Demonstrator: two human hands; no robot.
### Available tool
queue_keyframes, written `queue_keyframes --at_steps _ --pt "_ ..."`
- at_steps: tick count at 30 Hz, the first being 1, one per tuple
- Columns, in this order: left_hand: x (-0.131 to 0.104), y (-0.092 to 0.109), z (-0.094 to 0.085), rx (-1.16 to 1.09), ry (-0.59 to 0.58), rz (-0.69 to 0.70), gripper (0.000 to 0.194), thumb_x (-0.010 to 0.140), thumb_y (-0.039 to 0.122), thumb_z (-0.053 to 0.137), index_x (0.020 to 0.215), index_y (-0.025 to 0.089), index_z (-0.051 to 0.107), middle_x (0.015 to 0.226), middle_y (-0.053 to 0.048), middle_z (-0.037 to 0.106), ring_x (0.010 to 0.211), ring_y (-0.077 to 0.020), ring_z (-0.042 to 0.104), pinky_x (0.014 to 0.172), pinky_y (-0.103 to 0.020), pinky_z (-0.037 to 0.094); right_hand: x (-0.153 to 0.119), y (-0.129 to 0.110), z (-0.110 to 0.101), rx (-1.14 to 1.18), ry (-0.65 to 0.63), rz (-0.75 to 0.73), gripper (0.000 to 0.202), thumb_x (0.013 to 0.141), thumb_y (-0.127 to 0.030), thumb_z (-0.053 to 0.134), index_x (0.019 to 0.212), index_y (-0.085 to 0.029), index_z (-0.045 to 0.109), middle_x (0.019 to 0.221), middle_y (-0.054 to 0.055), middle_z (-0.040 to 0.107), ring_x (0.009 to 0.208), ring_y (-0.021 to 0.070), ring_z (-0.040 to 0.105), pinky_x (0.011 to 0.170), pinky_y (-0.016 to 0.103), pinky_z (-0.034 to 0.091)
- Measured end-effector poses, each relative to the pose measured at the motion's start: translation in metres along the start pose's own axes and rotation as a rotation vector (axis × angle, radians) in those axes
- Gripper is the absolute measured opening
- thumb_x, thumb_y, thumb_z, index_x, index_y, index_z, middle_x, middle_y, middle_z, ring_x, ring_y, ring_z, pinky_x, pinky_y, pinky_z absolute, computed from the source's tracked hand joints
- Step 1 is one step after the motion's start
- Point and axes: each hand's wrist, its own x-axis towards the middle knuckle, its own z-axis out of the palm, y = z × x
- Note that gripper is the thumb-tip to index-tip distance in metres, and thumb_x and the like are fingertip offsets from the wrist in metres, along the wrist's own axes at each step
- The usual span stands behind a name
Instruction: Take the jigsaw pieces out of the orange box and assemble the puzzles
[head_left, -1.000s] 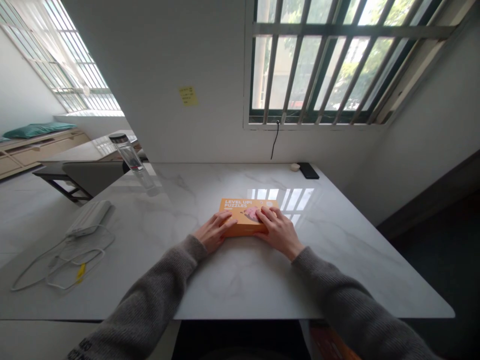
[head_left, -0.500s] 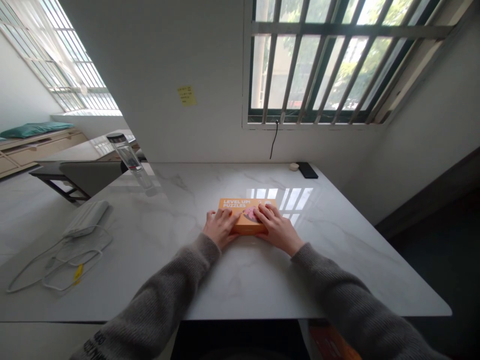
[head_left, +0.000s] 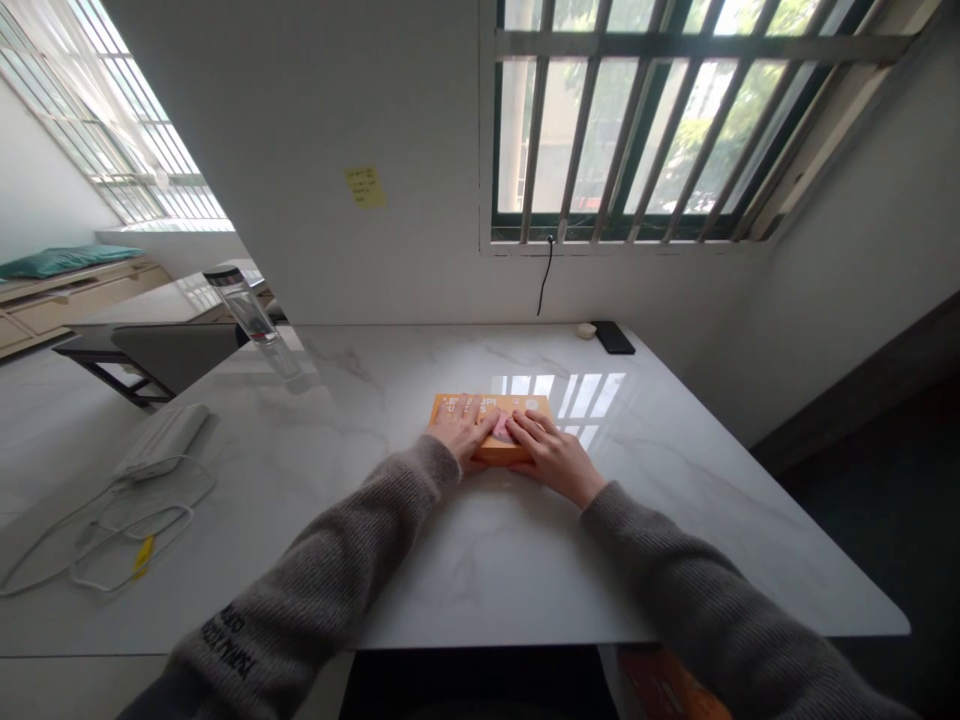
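An orange puzzle box (head_left: 498,453) with white lettering and a pink picture on its lid lies flat on the white marbled table (head_left: 487,560). Across the left part of the lid rests my left hand (head_left: 463,430), its fingers stretched out and spread over the lettering. My right hand (head_left: 559,455) grips the box's right front part, with fingers on the lid and the thumb low at the front side. Both hands partly cover the lid, so some of its print is hidden.
To the left lie a white power adapter (head_left: 166,440) and its looped cable (head_left: 172,520) with a yellow tag. A clear bottle (head_left: 251,315) stands at the back left. At the back right are a black phone (head_left: 613,338) and a small round whitish object (head_left: 586,331).
My left hand has shifted from gripping the box's left front side to lying flat over its lid. The right hand stays in nearly the same grip. The view has shifted slightly.
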Motion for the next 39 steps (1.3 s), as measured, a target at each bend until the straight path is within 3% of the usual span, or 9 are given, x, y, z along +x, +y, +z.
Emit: queue_keyframes --at_steps 3,5,8,12,15,19,25,34,39 --pt "-0.020 -0.010 0.014 -0.024 0.111 0.040 0.086 0.072 0.037 0.081 0.146 0.020 0.041 0.148 -0.025 0.041 0.136 -0.0465 0.038 0.106 -0.063 0.035 -0.003 0.003 -0.001 0.048 0.013 -0.005 0.064 0.092 -0.038 0.063 0.148 -0.018 0.042 0.148 0.014 0.050 0.140 0.0311 0.042 0.098 0.045 0.057" --pt "-0.041 -0.024 0.028 -0.100 0.251 0.092 0.075 0.079 0.035 0.075 0.146 0.024 0.043 0.147 -0.018 0.045 0.136 -0.0386 0.042 0.111 -0.054 0.037 -0.005 0.004 -0.003 0.100 0.019 -0.003 0.064 0.091 -0.033 0.064 0.149 -0.021 0.040 0.148 0.013 0.051 0.141 0.0298 0.041 0.098 0.045 0.057" --pt "-0.070 -0.050 0.051 -0.240 0.448 -0.037 0.059 0.084 0.032 0.067 0.140 0.028 0.050 0.144 -0.014 0.047 0.129 -0.0342 0.048 0.107 -0.051 0.043 -0.010 0.008 -0.005 0.221 0.032 0.000 0.062 0.091 -0.028 0.065 0.148 -0.026 0.042 0.146 0.011 0.051 0.141 0.0276 0.042 0.106 0.046 0.052" --pt "-0.089 -0.069 0.073 -0.535 0.406 -0.134 0.063 0.087 0.036 0.064 0.145 0.024 0.044 0.136 -0.014 0.056 0.121 -0.0295 0.059 0.102 -0.047 0.051 -0.022 0.016 -0.002 0.366 0.076 0.201 0.058 0.086 -0.023 0.069 0.141 -0.029 0.052 0.157 0.011 0.033 0.143 0.0307 0.039 0.113 0.049 0.043" --pt "-0.088 -0.069 0.081 -0.675 0.367 -0.196 0.075 0.085 0.037 0.065 0.151 0.022 0.033 0.127 -0.013 0.065 0.111 -0.0279 0.066 0.096 -0.044 0.054 -0.033 0.022 0.005 0.475 0.035 0.337 0.074 0.083 -0.021 0.070 0.150 -0.031 0.039 0.155 0.012 0.038 0.138 0.0309 0.046 0.112 0.049 0.043" --pt "-0.081 -0.066 0.080 -0.742 0.386 -0.312 0.078 0.080 0.036 0.070 0.149 0.021 0.036 0.116 -0.012 0.072 0.100 -0.0273 0.071 0.088 -0.042 0.058 -0.036 0.027 0.016 0.546 0.000 0.384 0.082 0.085 -0.023 0.064 0.156 -0.031 0.023 0.145 0.011 0.053 0.125 0.0269 0.060 0.103 0.044 0.050" --pt "-0.067 -0.065 0.066 -0.771 0.456 -0.398 0.039 0.082 0.029 0.062 0.119 0.017 0.064 0.094 -0.007 0.075 0.076 -0.0190 0.070 0.076 -0.035 0.060 -0.018 0.035 0.034 0.536 0.068 0.397 0.084 0.087 -0.022 0.060 0.158 -0.025 0.016 0.136 0.015 0.060 0.115 0.0281 0.066 0.094 0.044 0.054" --pt "-0.062 -0.067 0.066 -0.714 0.477 -0.528 0.038 0.080 0.024 0.062 0.117 0.017 0.066 0.092 -0.007 0.074 0.067 -0.0177 0.065 0.072 -0.035 0.058 -0.002 0.050 0.036 0.603 0.000 0.316 0.082 0.088 -0.015 0.053 0.158 -0.026 0.011 0.140 0.015 0.057 0.118 0.0252 0.064 0.096 0.044 0.053" --pt "-0.067 -0.069 0.061 -0.692 0.461 -0.519 0.032 0.082 0.025 0.060 0.113 0.019 0.067 0.088 -0.005 0.074 0.066 -0.0178 0.063 0.073 -0.035 0.056 -0.002 0.050 0.040 0.569 0.011 0.335 0.082 0.090 -0.020 0.051 0.159 -0.024 0.007 0.140 0.016 0.056 0.125 0.0270 0.059 0.102 0.047 0.049"
